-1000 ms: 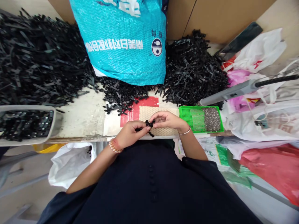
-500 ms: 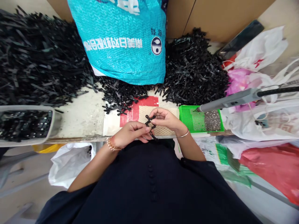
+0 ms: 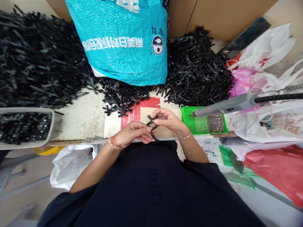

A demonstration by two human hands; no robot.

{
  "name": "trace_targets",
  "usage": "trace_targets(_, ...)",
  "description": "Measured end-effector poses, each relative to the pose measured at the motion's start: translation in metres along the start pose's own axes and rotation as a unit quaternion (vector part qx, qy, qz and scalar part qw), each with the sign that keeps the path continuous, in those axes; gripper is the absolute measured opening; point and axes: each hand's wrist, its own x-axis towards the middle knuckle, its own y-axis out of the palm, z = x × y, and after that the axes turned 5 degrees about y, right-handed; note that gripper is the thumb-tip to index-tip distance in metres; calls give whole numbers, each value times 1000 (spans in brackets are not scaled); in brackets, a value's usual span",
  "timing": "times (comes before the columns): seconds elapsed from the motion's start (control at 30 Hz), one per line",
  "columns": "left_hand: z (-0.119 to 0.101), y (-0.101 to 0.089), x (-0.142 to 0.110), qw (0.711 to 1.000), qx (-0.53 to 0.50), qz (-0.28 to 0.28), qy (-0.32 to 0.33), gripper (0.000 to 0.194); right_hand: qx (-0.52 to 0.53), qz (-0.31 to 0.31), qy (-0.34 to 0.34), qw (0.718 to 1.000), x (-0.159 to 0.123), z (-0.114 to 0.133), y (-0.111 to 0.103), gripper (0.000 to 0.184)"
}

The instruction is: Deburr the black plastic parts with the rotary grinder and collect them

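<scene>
Over the front edge of the bench, my left hand (image 3: pixel 133 135) pinches small black plastic strips (image 3: pixel 155 137) with thumb and forefinger. Facing it, my right hand (image 3: pixel 169 121) is closed on a forked black plastic piece (image 3: pixel 152 119) at the upper end of the same cluster. The pieces cross or meet between my fingertips; whether they are joined I cannot tell. Beneath the hands lies a beige honeycomb-textured mat (image 3: pixel 163 132). Just right of my right hand sits a green perforated tray (image 3: pixel 187 126) holding small metal screws (image 3: pixel 215 123).
A grey electric screwdriver (image 3: pixel 217 105) hangs with its tip over the tray. Heaps of black parts (image 3: pixel 35 63) (image 3: pixel 196 72) flank a blue sack (image 3: pixel 125 60). A clear bin (image 3: pixel 55 126) of parts stands left. Plastic bags (image 3: pixel 258 126) crowd the right. A white bag (image 3: pixel 68 167) hangs below.
The black pieces have turned and fanned out between my hands. My left fingers shifted slightly down, my right hand slightly up. The screwdriver's tip swung left across the green tray.
</scene>
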Motion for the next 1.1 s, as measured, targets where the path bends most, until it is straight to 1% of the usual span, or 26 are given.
trace_targets(0.43, -3, -1, 4, 1000, -14, 0, -16, 33, 57, -1, 25, 998, 6, -7, -3, 36)
trace_targets(0.7, -3, -6, 4, 1000, -4, -4, -15, 31, 30, 3, 18, 999, 7, -7, -6, 35)
trace_targets(0.83, -4, -7, 4, 1000, 11, -6, -8, 31, 39, 9, 27, 999, 7, -7, -6, 35)
trace_targets(0.97, -5, -5, 5, 1000, 2, -3, -5, 34, 42, 17, 33, 998, 7, -8, -6, 36)
trace_targets(1.1, -4, -5, 5, 1000, -1, -2, -7, 35, 47, 4, 22, 999, 7, -8, -7, 35)
